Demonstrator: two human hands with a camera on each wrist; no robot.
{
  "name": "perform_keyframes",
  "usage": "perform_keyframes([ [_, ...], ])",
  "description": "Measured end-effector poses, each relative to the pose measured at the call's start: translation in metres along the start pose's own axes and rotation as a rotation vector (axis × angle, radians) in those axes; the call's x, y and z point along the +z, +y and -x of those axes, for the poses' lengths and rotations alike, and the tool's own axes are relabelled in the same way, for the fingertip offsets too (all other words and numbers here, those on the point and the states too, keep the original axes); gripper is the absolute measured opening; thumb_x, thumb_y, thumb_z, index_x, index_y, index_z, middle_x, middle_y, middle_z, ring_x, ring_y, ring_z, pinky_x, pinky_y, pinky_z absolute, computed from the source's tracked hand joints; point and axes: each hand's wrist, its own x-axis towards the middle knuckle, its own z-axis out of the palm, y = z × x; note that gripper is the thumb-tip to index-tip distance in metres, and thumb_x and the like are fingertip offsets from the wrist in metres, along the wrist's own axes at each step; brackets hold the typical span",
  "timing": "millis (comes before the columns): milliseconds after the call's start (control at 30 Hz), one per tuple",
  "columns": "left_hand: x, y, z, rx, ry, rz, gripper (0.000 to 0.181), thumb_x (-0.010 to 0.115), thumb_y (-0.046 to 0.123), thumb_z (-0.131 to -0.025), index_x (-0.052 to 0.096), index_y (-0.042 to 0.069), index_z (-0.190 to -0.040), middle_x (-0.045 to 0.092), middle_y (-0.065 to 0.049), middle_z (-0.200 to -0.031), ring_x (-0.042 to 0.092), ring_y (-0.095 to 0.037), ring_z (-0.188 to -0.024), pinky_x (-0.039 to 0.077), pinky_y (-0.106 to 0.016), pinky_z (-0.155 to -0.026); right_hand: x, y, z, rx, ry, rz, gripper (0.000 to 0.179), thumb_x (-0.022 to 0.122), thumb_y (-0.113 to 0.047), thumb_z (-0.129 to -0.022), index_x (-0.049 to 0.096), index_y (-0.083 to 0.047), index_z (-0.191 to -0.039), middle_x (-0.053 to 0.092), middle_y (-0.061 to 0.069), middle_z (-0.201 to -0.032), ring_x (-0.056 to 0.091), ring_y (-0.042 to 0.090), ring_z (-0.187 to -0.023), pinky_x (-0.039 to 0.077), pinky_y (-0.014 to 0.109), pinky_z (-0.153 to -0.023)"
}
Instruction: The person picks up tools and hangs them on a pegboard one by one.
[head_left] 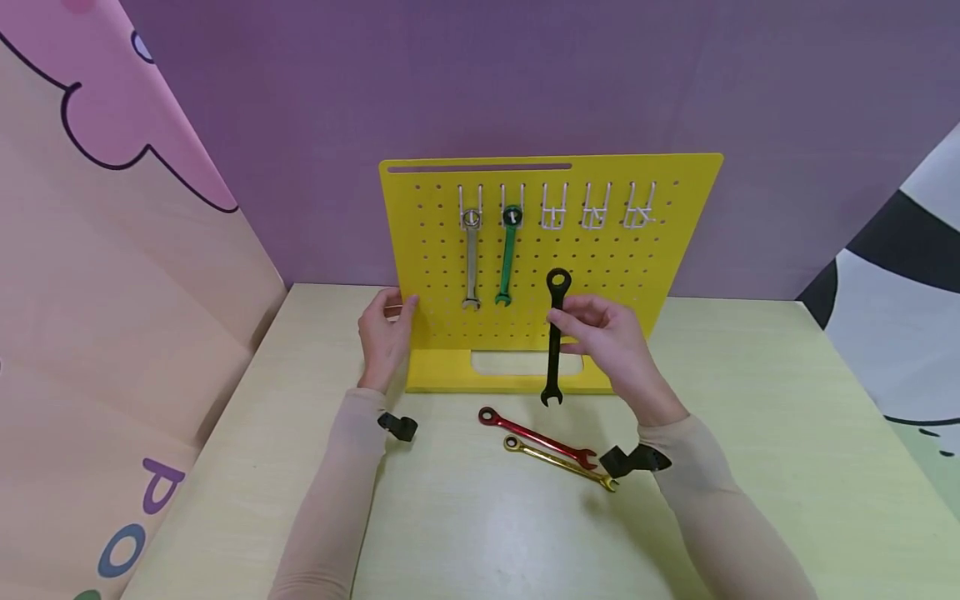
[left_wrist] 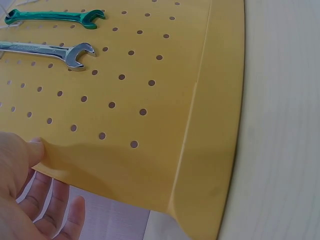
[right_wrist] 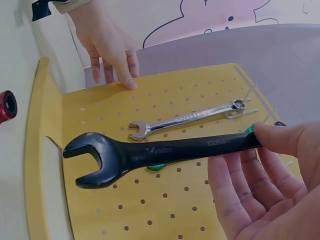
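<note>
My right hand (head_left: 611, 333) holds a black combination wrench (head_left: 555, 342) upright in front of the yellow pegboard (head_left: 442, 325), ring end up. In the right wrist view the thumb and fingers pinch its shank, and its open jaw points left. At the board's left edge, my left hand (head_left: 386, 333) grips with the thumb on the front face and the fingers behind. A silver wrench (head_left: 472, 258) and a green wrench (head_left: 508, 258) hang by their ring ends from white hooks on the board.
To the right of the green wrench, several white hooks (head_left: 594, 208) hold nothing. A red wrench (head_left: 532, 436) and a gold wrench (head_left: 558, 462) lie on the pale table (head_left: 465, 533) before the board's base. Behind stands a purple wall (head_left: 465, 75).
</note>
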Motion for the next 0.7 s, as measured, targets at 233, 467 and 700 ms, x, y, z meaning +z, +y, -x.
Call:
perform_keyframes([
  [233, 0.000, 0.000, 0.000, 0.018, 0.004, -0.004, 0.028, 0.073, 0.027, -0.103, 0.072, 0.004, -0.121, 0.074, -0.017, -0.118, 0.070, -0.035, -0.106, 0.060, -0.047, -0.092, -0.002, -0.008, -0.004, 0.005, 0.024, -0.001, 0.051, 0.075, -0.033, -0.102, 0.061, 0.001, -0.137, 0.070, -0.007, -0.113, 0.069, 0.009, -0.106, 0.065, 0.035, -0.090],
  [467, 0.001, -0.001, 0.000, 0.024, 0.006, 0.002, 0.028, 0.073, 0.026, -0.103, 0.072, 0.005, -0.121, 0.074, -0.017, -0.117, 0.070, -0.035, -0.106, 0.060, -0.047, -0.093, -0.003, -0.013, -0.008, 0.006, 0.034, -0.036, 0.051, 0.074, -0.032, -0.102, 0.060, 0.001, -0.137, 0.069, -0.008, -0.113, 0.068, 0.011, -0.107, 0.065, 0.030, -0.089],
  [700, 0.000, -0.001, 0.001, 0.021, 0.004, 0.007, 0.028, 0.073, 0.026, -0.103, 0.072, 0.004, -0.121, 0.074, -0.018, -0.117, 0.070, -0.035, -0.106, 0.060, -0.047, -0.092, -0.004, -0.019, -0.012, -0.008, 0.052, -0.030, 0.051, 0.074, -0.033, -0.102, 0.060, 0.001, -0.138, 0.069, -0.009, -0.114, 0.067, 0.011, -0.108, 0.065, 0.026, -0.085],
])
